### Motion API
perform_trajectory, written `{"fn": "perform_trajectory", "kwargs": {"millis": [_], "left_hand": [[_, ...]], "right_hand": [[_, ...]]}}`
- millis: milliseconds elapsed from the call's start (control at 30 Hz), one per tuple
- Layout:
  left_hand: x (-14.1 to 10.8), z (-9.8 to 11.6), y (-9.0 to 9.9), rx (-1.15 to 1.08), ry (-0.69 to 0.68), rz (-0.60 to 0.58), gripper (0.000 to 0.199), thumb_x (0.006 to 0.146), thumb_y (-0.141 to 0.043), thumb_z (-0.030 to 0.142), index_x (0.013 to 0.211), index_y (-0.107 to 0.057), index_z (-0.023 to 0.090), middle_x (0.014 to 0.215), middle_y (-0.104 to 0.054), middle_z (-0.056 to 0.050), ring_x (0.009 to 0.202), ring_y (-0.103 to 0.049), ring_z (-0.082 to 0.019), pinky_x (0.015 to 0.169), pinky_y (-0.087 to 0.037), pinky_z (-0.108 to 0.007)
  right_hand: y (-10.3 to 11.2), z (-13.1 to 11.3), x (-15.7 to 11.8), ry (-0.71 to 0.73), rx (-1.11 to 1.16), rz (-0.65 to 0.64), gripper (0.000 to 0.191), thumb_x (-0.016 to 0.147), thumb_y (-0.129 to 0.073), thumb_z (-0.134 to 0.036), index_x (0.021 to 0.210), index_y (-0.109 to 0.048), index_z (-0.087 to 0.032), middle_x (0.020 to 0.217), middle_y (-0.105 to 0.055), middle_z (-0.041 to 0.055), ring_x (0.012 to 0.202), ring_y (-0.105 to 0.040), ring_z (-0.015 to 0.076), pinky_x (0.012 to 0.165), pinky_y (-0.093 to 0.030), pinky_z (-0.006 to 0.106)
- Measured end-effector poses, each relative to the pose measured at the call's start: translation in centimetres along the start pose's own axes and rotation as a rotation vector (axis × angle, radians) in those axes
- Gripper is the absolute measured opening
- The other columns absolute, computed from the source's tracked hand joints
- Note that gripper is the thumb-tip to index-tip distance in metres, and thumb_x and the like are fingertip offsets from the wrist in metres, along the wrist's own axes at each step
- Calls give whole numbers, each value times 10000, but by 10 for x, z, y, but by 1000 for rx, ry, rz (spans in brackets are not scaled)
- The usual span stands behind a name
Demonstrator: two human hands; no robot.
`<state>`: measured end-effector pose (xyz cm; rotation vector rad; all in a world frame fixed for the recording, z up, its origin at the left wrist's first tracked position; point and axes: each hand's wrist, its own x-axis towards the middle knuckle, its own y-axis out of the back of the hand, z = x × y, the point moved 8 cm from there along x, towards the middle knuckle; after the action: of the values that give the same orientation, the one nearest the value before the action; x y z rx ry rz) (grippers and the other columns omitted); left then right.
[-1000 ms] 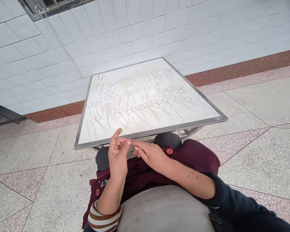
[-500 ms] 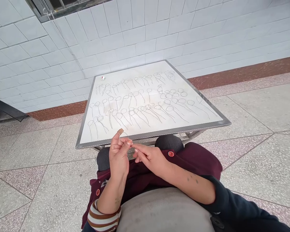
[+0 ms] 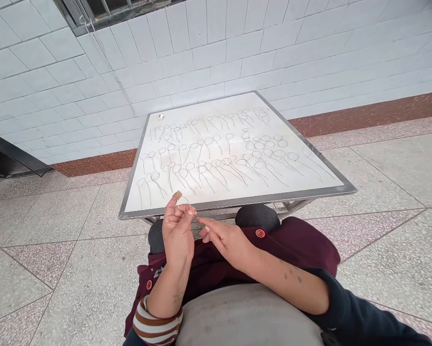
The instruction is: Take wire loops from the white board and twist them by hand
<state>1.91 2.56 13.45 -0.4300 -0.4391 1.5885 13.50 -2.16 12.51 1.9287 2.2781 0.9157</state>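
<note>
Head view, sole view. Shows a thin wire loop [image 3: 187,198] held up between both hands, over the lap [image 3: 302,247] and in front of the near edge of the counter [image 3: 237,201]. Left hand [image 3: 178,238]: thumb pinched against a bent finger at the base of the loop, one finger raised with a tan covering [image 3: 178,194] on its tip, arc of wire close by. Contact between wire and covering: cannot tell. Right hand [image 3: 232,240]: thumb and forefinger closed on the wire beside the left pinch, other fingers curled under. Only a short stretch of stem [image 3: 198,218] visible between the hands.

Progress, same view. On the counter: looped wires in a far row [image 3: 210,120], a middle row [image 3: 200,142] and a near row [image 3: 203,168], mostly ring plus long tail, some overlapping. By shape, judged formed and laid out. Judged unfinished: the piece in hand, with ring formed but not yet set down among the others. Condition of the stem under the fingers, and number of pieces remaining: cannot tell. Also noted: small white-and-red object [image 3: 161,117] near the far left corner.
</note>
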Motion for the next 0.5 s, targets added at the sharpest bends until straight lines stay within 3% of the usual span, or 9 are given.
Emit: {"fn": "perform_trajectory", "kwargs": {"millis": [500], "left_hand": [[1,13,0,-13,-20,9,538,705,-787,136,1213,-627,213,767,-603,21,735,-558,-89,787,-444,-222]], "right_hand": [[6,-6,-2,9,-31,-13,363,959,-386,-150,1257,-584,-210,863,-723,9,767,-697,126,759,-566,271]]}}
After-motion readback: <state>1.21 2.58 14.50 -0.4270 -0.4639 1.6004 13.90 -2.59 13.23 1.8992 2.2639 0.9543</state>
